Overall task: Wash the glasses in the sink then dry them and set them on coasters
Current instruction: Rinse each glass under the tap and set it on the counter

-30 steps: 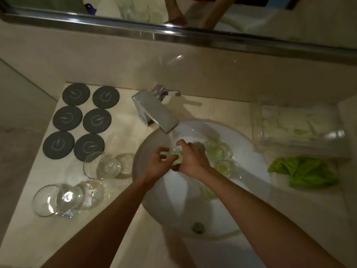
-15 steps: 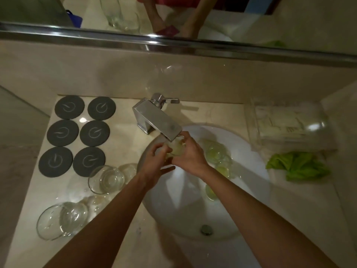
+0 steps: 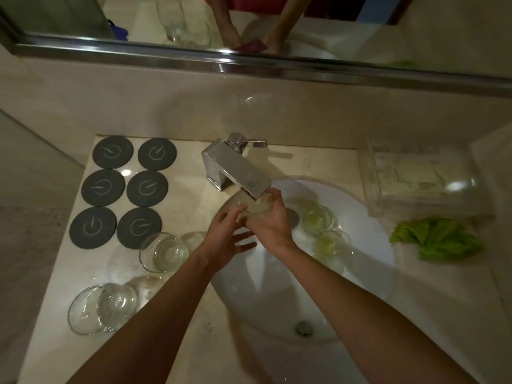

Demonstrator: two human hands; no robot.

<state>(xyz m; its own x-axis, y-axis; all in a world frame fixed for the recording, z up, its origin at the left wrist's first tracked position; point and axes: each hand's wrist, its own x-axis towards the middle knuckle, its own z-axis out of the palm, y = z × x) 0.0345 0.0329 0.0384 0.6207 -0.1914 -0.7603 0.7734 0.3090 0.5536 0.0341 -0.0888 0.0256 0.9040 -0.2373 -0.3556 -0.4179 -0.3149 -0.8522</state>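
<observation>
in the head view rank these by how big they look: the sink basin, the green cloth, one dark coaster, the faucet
1. sink basin
2. green cloth and faucet, too alike to rank
3. one dark coaster, though all six sit farther from the camera

Six coasters [image 3: 126, 189] lay on the counter [image 3: 194, 342] left of the tap [image 3: 235, 169], with two glasses [image 3: 163, 252] in front of them. Two more glasses [image 3: 318, 218] sat in the sink [image 3: 368, 217], right of the hands. A cloth [image 3: 437, 239] lay right of the sink, a box [image 3: 421, 181] behind it.
</observation>
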